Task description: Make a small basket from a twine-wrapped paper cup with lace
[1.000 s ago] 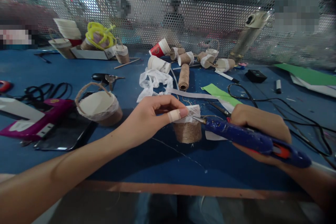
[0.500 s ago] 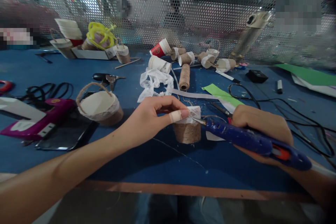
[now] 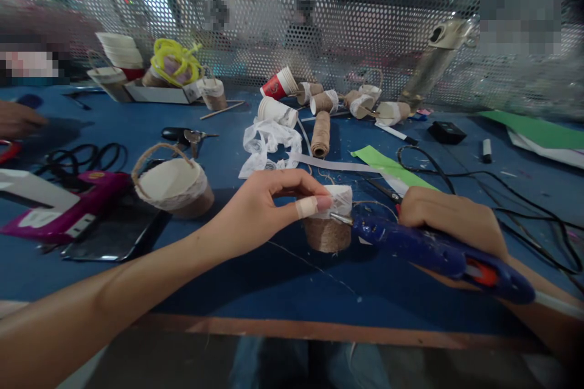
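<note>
Jute-wrapped cup (image 3: 327,232) w/ white lace rim, upright, glue gun (image 3: 433,252) nozzle touching

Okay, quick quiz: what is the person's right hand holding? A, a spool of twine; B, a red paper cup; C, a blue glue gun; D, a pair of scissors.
C: the right hand grips a blue glue gun, its nozzle at the twine-wrapped cup that the left hand steadies.

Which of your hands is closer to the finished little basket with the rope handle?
Left. The left hand is just right of the basket; the right hand is farther right, holding the blue glue gun.
</note>
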{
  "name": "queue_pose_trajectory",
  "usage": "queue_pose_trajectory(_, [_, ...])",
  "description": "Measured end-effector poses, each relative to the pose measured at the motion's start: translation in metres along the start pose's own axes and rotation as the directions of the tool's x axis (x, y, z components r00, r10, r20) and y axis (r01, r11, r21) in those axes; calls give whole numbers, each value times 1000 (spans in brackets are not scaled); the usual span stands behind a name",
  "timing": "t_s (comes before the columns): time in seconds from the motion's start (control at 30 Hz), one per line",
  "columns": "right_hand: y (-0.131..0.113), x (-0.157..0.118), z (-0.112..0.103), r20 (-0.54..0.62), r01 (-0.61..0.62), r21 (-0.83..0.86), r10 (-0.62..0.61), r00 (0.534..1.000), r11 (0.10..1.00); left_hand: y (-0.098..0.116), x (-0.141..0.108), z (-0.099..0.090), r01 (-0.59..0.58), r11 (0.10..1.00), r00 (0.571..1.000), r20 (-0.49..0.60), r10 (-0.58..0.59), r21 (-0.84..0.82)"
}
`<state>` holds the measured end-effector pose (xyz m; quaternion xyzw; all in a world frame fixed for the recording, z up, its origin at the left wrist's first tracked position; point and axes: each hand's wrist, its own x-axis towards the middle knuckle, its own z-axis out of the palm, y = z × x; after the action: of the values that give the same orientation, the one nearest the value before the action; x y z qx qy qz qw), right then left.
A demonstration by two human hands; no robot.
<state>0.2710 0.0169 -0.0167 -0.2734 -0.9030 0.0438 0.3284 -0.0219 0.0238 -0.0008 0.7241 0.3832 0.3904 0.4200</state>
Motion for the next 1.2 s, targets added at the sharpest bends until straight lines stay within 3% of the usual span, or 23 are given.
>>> queue_pose_trajectory(0.13, [1, 1, 7, -93, 40, -20, -42, 995, 999, 1, -1, -1, -37, 999, 999, 6, 37, 27])
queue_pose_trajectory(0.43, [-3, 1, 9, -125, 40, -23, -42, 991, 999, 1, -1, -1, -33, 999, 999, 24, 33, 20])
queue_pose_trajectory(0.6, [-4, 1, 9, -85, 26, -104, -34, 996, 994, 0, 0, -1, -12, 999, 999, 30, 11, 29])
queue_pose_trajectory(1.2, [4, -1, 2, -86, 41, -40, -44, 995, 998, 2, 0, -3, 13, 1000, 1000, 10, -13, 5])
